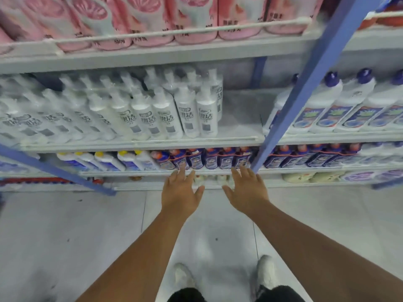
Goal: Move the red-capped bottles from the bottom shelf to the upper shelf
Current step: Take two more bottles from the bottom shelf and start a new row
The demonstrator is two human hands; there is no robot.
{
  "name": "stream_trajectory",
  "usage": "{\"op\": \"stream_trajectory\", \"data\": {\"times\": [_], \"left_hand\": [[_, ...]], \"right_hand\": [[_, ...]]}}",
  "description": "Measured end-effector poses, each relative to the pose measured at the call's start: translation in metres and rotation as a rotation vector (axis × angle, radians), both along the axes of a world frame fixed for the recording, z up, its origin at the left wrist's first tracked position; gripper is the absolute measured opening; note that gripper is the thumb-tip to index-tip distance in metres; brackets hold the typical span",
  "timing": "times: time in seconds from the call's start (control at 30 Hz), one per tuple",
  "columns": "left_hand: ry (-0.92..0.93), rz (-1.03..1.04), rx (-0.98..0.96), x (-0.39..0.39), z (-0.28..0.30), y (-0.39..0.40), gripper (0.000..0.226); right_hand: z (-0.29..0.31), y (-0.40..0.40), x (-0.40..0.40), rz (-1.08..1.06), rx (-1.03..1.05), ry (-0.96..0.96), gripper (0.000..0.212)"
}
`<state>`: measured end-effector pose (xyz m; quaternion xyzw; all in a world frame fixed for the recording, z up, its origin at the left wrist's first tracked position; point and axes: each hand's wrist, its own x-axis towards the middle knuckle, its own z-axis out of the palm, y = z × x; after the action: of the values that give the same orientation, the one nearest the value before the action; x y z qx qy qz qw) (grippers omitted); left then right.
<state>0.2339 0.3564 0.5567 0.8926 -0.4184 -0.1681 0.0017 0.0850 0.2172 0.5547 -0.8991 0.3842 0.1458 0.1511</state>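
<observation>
A row of dark blue bottles with red caps (204, 158) stands on a low shelf (152, 172), under the shelf of white bottles. More red-capped bottles (309, 155) continue to the right of the blue upright. My left hand (181, 190) and my right hand (246, 188) both reach forward with straight, spread fingers, their tips at the front edge of that low shelf, just below the red-capped bottles. Neither hand holds anything. The shelf above (237, 127) has bare room to the right of the white bottles.
White bottles (135, 110) fill the left of the middle shelf; purple-capped white bottles (340, 105) stand right of the slanted blue upright (305, 88). Pink packs (152, 18) sit on top. Yellow-capped bottles (104, 160) stand left of the red-capped ones. Pale tiled floor and my white shoes lie below.
</observation>
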Motion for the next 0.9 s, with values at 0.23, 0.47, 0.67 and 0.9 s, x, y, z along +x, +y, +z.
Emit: {"op": "stream_trajectory", "data": {"times": [0.23, 0.47, 0.67, 0.9], "left_hand": [[0.062, 0.012, 0.025, 0.022, -0.121, -0.002, 0.068], [0.047, 0.065, 0.050, 0.041, -0.271, -0.024, 0.069], [0.074, 0.146, 0.000, 0.067, -0.412, -0.049, 0.069], [0.114, 0.275, -0.104, 0.101, -0.554, -0.092, 0.081]], "right_hand": [[-0.113, -0.008, 0.018, -0.013, 0.012, 0.070, 0.074], [-0.262, -0.033, 0.033, 0.005, 0.004, 0.059, 0.076], [-0.405, -0.062, 0.060, -0.065, 0.066, -0.007, 0.079], [-0.551, -0.106, 0.095, -0.194, 0.087, -0.163, 0.088]]}}
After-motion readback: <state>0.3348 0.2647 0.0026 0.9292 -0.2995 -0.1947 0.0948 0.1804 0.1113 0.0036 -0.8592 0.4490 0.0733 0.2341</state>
